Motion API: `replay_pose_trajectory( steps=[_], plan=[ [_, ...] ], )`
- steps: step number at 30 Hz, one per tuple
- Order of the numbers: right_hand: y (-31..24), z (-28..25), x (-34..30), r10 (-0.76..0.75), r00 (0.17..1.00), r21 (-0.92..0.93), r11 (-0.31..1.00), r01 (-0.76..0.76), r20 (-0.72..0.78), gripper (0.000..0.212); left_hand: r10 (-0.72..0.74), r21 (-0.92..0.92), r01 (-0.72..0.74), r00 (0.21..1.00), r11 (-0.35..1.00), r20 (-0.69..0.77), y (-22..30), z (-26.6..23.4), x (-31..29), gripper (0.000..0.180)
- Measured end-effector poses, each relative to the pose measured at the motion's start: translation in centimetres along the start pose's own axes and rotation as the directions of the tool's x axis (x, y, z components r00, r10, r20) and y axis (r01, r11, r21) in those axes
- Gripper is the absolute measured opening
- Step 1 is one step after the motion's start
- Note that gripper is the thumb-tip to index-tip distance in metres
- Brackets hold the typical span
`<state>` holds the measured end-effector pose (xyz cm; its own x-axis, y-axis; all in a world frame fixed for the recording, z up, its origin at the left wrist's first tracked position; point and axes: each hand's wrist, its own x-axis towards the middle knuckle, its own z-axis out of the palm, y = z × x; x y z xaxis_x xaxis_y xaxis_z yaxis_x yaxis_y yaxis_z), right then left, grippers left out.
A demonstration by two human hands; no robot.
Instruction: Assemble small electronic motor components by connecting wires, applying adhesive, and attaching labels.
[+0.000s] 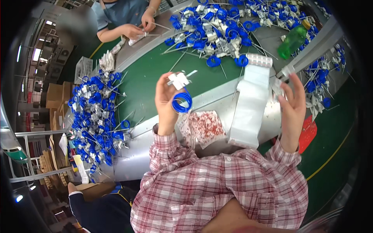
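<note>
My left hand (166, 104) is closed round a coiled blue cable (182, 102) with a white block-shaped connector (179, 80) on top. A thin metallic strip sticks out beside the connector, above the green belt. My right hand (294, 108) is raised at the right with its fingers apart. A small pale scrap (287, 71) shows at its fingertips; whether it sticks to them I cannot tell. Left of that hand, a roll of printed film (259, 60) lies with its long whitish strip (248, 110) unrolled toward me.
Heaps of blue coils with white connectors and thin rods lie on the left (97, 116) and far side (210, 29). A red-and-white patterned cloth (206, 126) rests on the metal edge. A green bottle (293, 40) stands near a metal post (314, 44). A co-worker's hands (142, 27) work across the belt.
</note>
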<state>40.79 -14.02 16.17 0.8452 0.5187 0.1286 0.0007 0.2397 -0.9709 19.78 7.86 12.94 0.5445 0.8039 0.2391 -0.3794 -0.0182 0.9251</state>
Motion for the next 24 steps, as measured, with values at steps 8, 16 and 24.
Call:
replay_pose_trajectory(
  steps=[8, 16, 24],
  plan=[
    [-4.6, 8.9, -1.7, -0.192, 0.882, 0.256, 0.963, 0.085, 0.43, 0.063, -0.347, -0.512, 0.48, 0.875, 0.712, 0.338, 4.2, 4.7, -5.1, 0.045],
    [-7.7, 10.1, -4.0, -0.042, 0.931, 0.151, 0.988, -0.014, 0.362, 0.06, -0.256, 0.015, 0.256, 0.959, 0.967, 0.124, 6.7, 7.8, -6.5, 0.046],
    [-7.4, 10.4, -4.3, -0.07, 0.929, -0.16, 0.978, 0.137, 0.364, 0.068, -0.123, 0.202, 0.103, 0.989, 0.974, 0.087, 7.2, 8.4, -6.5, 0.041]
  ],
)
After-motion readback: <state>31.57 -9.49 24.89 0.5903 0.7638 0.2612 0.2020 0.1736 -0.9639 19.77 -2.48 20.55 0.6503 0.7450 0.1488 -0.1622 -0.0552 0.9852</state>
